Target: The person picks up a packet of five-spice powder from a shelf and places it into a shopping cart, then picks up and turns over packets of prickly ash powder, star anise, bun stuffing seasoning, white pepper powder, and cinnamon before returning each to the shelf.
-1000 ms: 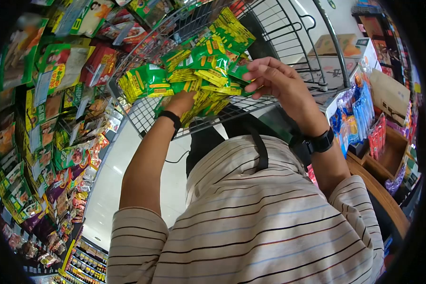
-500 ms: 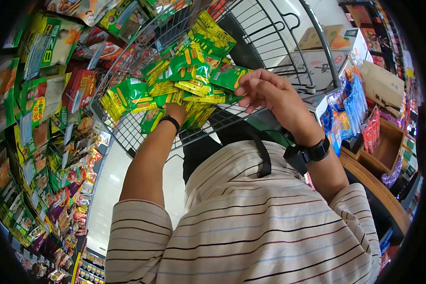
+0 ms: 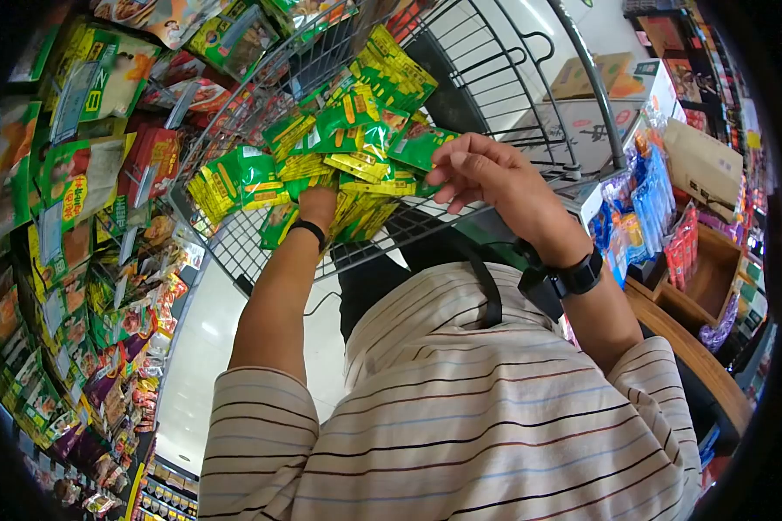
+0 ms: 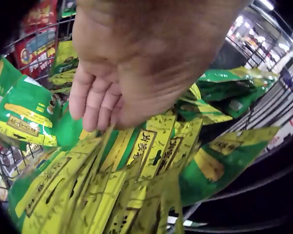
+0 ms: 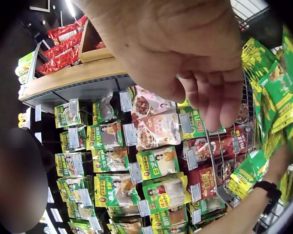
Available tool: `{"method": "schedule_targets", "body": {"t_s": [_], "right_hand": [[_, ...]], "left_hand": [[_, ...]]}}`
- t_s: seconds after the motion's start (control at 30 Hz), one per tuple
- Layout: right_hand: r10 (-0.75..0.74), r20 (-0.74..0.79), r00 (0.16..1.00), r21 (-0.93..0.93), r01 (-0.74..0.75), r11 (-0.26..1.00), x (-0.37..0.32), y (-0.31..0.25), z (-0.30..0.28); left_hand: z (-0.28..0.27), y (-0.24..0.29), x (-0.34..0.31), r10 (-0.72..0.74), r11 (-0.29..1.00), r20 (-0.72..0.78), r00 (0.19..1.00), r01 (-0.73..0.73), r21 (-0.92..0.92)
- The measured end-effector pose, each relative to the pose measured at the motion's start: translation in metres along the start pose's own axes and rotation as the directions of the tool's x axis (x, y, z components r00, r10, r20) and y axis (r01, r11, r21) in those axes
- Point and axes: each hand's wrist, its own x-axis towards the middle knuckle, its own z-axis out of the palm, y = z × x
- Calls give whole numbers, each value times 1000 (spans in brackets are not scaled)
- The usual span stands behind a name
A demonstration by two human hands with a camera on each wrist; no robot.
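Note:
A pile of green-and-yellow seasoning packets (image 3: 356, 113) lies in a wire shopping cart (image 3: 594, 74) before me. My left hand (image 3: 318, 205) reaches into the near side of the pile, its fingers hidden there in the head view. In the left wrist view, that hand's curled fingers and thumb come together on the yellow top edges of upright packets (image 4: 146, 151). My right hand (image 3: 487, 174) hovers over the cart's near right side, fingers loosely bent and holding nothing. Its fingertips overlap the edge of a green packet (image 3: 419, 148) in the head view.
Hanging packets (image 3: 76, 187) fill the shelf rack close along the cart's left side. To the right are cardboard cartons (image 3: 573, 122), blue bagged goods (image 3: 652, 200) and a wooden box (image 3: 711, 282) on a counter with a wooden edge (image 3: 695, 347).
My left hand has sunk deeper among the packets. The right hand keeps its loose pose near the pile. Between the first two frames, the cart and shelves shifted slightly left and down in view.

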Motion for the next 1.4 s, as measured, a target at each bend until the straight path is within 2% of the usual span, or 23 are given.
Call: {"method": "schedule_targets", "body": {"t_s": [0.1, 0.13, 0.23, 0.27, 0.37, 0.4, 0.5, 0.53, 0.6, 0.63, 0.67, 0.7, 0.77, 0.83, 0.93, 1.07, 1.13, 1.2, 1.27, 1.4], "right_hand": [[-5, 40, 999, 7, 4, 1000, 6, 4, 1], [-6, 41, 999, -1, 6, 1000, 8, 4, 3], [-16, 41, 999, -35, 17, 999, 14, 5, 15], [-21, 47, 999, -52, 23, 998, 15, 5, 19], [-45, 81, 996, -137, 55, 989, 23, 7, 32], [-56, 96, 994, -170, 72, 983, 26, 9, 35], [-147, 113, 983, -289, 174, 941, 38, 17, 44], [-204, 139, 969, -331, 240, 912, 38, 16, 48], [-349, 155, 924, -348, 382, 856, 52, 26, 57], [-419, 165, 893, -355, 450, 820, 58, 28, 61], [-369, 191, 910, -339, 414, 845, 53, 15, 70], [-389, 217, 895, -304, 440, 845, 52, 8, 79], [-428, 268, 863, -236, 490, 840, 49, -7, 95], [-405, 367, 837, -193, 495, 847, 39, -26, 109], [-409, 484, 774, -172, 543, 822, 36, -36, 126], [-284, 637, 716, -120, 456, 882, 30, -37, 143], [-253, 664, 703, -59, 387, 920, 19, -37, 150], [-228, 678, 698, -9, 318, 948, 13, -36, 154], [-284, 648, 706, 32, 348, 937, 11, -32, 161], [-361, 635, 683, 117, 377, 919, 17, -23, 163]], "left_hand": [[-1, -15, -10, -10, 1000, -153, 988, 7, -19], [-3, -22, -14, -13, 995, -119, 993, 1, -104], [-41, -25, -51, 34, 952, -250, 968, -107, -287], [-51, -26, -65, 53, 933, -353, 934, -172, -315], [-74, -29, -94, 34, 910, -487, 873, -229, -346], [-83, -28, -106, -14, 874, -553, 833, -259, -412], [-128, -27, -158, -140, 626, -555, 820, -361, -692], [-139, -30, -171, -178, 564, -518, 837, -345, -751], [-170, -26, -204, -271, 166, -449, 851, -418, -893], [-186, -25, -220, -302, -50, -408, 862, -441, -896], [-200, -28, -236, -314, -98, -435, 844, -485, -869], [-218, -29, -251, -365, -25, -463, 808, -506, -862], [-226, -38, -269, -414, -152, -497, 762, -597, -788], [-236, -46, -283, -421, -249, -549, 722, -674, -696], [-246, -53, -303, -464, -349, -560, 687, -722, -597], [-253, -59, -321, -547, -384, -526, 651, -754, -533], [-256, -59, -330, -598, -410, -460, 656, -744, -528], [-253, -61, -336, -603, -422, -458, 653, -749, -512], [-248, -67, -337, -584, -417, -495, 643, -761, -496], [-245, -65, -342, -624, -441, -444, 643, -759, -479]]}}
